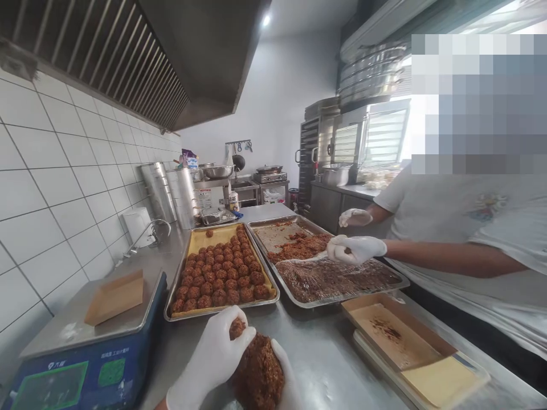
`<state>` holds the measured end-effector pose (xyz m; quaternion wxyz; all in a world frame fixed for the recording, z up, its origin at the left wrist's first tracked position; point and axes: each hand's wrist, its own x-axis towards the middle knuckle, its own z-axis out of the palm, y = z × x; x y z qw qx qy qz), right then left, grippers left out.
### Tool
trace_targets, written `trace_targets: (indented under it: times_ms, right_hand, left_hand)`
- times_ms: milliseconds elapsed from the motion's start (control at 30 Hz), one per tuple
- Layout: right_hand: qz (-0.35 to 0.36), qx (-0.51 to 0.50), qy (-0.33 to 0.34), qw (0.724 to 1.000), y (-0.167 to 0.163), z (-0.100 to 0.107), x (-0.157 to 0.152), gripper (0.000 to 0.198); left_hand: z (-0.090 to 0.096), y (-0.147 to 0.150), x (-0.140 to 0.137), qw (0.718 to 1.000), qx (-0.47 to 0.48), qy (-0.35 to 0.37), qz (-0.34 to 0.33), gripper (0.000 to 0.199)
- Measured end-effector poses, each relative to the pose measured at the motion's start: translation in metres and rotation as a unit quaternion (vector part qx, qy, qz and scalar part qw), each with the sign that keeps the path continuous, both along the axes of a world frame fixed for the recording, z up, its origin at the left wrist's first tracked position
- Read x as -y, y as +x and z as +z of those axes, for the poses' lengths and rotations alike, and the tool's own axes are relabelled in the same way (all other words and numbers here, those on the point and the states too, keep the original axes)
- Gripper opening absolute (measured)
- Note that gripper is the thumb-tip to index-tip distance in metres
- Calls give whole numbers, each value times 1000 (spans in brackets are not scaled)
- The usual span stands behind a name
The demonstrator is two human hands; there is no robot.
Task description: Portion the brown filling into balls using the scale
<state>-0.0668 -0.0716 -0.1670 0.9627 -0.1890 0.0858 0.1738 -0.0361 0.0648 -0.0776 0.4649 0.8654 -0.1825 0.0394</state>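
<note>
With the left hand (pixel 216 344) pinching a small piece (pixel 236 327) at the top of the dark lump (pixel 258 370) and the right hand (pixel 285 373) cupping its side over the table (pixel 318 347), near the tray (pixel 192 316) of balls (pixel 219 279), uneven finger pressure could crumble the lump and shed bits.

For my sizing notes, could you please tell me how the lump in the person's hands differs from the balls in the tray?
The lump is much bigger than any of the balls. The lump looks uneven; the balls are roundish. The lump is between the left hand and right hand; the balls rest on yellow liner. Both look brown and rough.
</note>
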Motion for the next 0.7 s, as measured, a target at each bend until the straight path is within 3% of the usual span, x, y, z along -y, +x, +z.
trace_targets:
  times_ms: [67, 133, 267, 367, 433, 600, 700]
  right_hand:
    - [-4, 3, 4, 1000, -4, 4, 1, 59]
    - [-9, 0, 5, 1000, -9, 7, 2, 56]
    - [-17, -22, 42, 999, -12, 5, 3, 46]
    - [7, -7, 94, 996, -8, -3, 0, 42]
    - [4, 11, 94, 996, -6, -5, -2, 42]
    - [-10, -13, 50, 999, -7, 3, -3, 52]
    - [-22, -37, -7, 999, -9, 8, -1, 57]
  left_hand:
    - [16, -6, -11, 997, -5, 71, -35, 7]
    - [25, -10, -22, 991, -23, 120, -52, 7]
    - [17, -5, -31, 987, -89, 105, -81, 11]
    - [4, 2, -34, 986, -147, 1, -75, 11]
    - [2, 6, -39, 971, -208, -100, -70, 14]
    - [5, 8, -64, 902, -295, -315, -9, 59]
    - [1, 5, -82, 821, -307, -480, 40, 63]
